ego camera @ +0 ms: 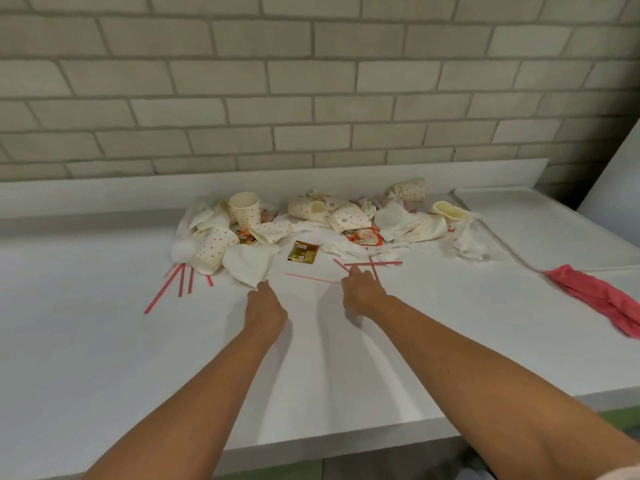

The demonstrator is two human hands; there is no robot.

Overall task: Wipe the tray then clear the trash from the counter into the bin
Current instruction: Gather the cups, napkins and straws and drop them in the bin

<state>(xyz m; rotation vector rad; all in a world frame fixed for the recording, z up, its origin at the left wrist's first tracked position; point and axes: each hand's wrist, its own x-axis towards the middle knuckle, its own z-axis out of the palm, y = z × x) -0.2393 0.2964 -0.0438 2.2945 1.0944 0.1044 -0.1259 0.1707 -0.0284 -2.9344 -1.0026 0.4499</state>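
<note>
A heap of trash lies along the back of the white counter [104,341]: dotted paper cups [214,249], crumpled napkins [249,263], a gold sachet [303,251] and red-striped straws [162,294]. My left hand [265,304] reaches forward, its fingertips at the near edge of a white napkin. To its right, my right hand [362,291] reaches among the straws [372,263], fingertips touching them; whether it grips one is hidden. The white tray [554,230] lies flat at the right, and a pink cloth [599,296] rests beside its near corner.
A brick wall rises behind the counter's low white upstand. The counter's front edge runs across the lower part of the view, with a green cabinet front below it. A white slanted panel stands at the far right.
</note>
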